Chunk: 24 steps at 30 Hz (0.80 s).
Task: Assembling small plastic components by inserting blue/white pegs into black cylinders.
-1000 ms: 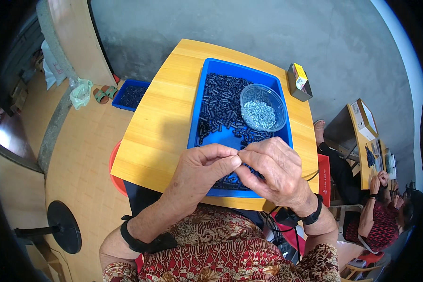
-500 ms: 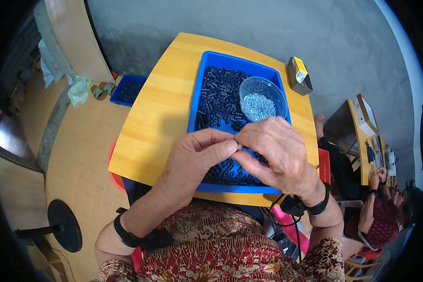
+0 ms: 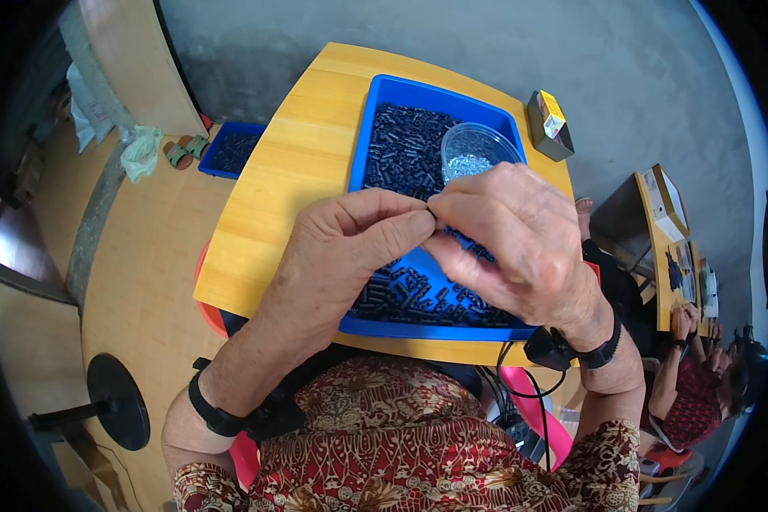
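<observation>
My left hand (image 3: pixel 337 239) and my right hand (image 3: pixel 520 239) meet fingertip to fingertip above a blue tray (image 3: pixel 444 330). Thumb and forefinger are pinched on each side; a tiny dark spot shows where they join, but the thing held is mostly hidden. Many short black tubular pieces (image 3: pixel 405 141) fill the far part of the tray, and more lie scattered at its near side. Inside the tray, a clear round tub (image 3: pixel 457 136) holds small shiny metal parts (image 3: pixel 468 165); my right hand partly covers it from this view.
The tray rests on a yellow wooden table (image 3: pixel 273 188). At its far right corner stands a dark box (image 3: pixel 555 145) with a yellow carton (image 3: pixel 551 115). Another blue tray (image 3: pixel 230 152) sits on the floor to the left. A co-worker (image 3: pixel 687 397) sits at a table on the right.
Both hands have risen slightly in the picture, still joined at the fingertips. My right hand now hides more of the clear tub. The tray and table appear a little higher.
</observation>
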### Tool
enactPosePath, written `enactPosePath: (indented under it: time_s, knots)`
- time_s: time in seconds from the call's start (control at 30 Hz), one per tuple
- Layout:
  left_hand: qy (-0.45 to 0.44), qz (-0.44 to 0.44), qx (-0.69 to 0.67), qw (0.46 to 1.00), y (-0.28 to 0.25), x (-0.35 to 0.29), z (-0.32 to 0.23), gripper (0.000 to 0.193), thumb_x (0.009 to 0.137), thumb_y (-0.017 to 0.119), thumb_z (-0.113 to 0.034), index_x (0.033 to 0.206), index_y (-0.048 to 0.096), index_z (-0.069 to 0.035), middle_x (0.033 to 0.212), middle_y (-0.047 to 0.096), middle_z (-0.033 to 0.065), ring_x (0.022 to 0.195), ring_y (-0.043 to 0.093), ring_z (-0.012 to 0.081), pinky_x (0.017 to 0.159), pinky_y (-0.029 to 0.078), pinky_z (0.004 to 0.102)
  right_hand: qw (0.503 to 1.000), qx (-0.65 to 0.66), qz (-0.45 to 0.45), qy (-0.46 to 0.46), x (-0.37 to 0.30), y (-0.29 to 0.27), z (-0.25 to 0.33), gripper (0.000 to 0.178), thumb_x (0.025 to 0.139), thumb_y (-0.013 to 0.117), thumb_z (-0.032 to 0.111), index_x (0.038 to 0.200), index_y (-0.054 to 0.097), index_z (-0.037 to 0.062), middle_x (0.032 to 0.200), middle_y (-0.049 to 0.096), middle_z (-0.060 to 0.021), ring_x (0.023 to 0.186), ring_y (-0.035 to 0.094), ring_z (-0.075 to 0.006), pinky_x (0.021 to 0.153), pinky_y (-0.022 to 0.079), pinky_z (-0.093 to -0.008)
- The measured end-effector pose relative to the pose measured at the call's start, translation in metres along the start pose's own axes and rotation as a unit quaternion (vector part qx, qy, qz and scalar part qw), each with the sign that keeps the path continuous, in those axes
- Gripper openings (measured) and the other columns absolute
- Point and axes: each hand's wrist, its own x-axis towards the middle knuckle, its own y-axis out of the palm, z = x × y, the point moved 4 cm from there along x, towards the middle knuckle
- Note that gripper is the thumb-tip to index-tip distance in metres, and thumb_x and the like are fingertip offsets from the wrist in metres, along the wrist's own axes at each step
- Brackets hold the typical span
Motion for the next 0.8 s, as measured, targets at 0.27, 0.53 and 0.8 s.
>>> enactPosePath:
  time_s: [0.27, 0.53, 0.8]
  knots:
    - [-0.005, -0.012, -0.004, 1.000, -0.002, 0.000, 0.001, 0.021, 0.094, 0.070, -0.017, 0.107, 0.071, 0.000, 0.096, 0.070, 0.0008, 0.089, 0.061, 0.0049, 0.081, 0.049, 0.0212, 1.000, 0.004, 0.027, -0.006, 0.006, 0.002, 0.000, 0.021, 0.073, 0.077, 0.011, 0.087, 0.064, 0.0033, 0.080, 0.060, -0.0080, 0.068, 0.060, -0.0256, 0.060, 0.048, -0.0365]
    - [0.039, -0.067, 0.082, 0.994, -0.015, -0.005, -0.010, 0.018, 0.093, 0.070, -0.015, 0.103, 0.072, -0.001, 0.095, 0.072, 0.0046, 0.092, 0.063, 0.0095, 0.088, 0.048, 0.0270, 0.983, 0.115, 0.080, 0.117, 0.003, -0.002, -0.012, 0.020, 0.080, 0.074, 0.010, 0.094, 0.062, 0.0015, 0.084, 0.064, -0.0130, 0.076, 0.065, -0.0315, 0.067, 0.052, -0.0402]
    - [0.017, -0.060, 0.168, 0.984, -0.028, -0.020, 0.007, 0.014, 0.092, 0.070, -0.011, 0.100, 0.070, 0.001, 0.088, 0.069, 0.0002, 0.079, 0.059, 0.0033, 0.071, 0.048, 0.0196, 0.843, 0.049, 0.445, 0.299, -0.085, -0.001, -0.050, 0.021, 0.087, 0.068, 0.009, 0.105, 0.065, -0.0011, 0.098, 0.068, -0.0160, 0.091, 0.066, -0.0336, 0.077, 0.054, -0.0407]
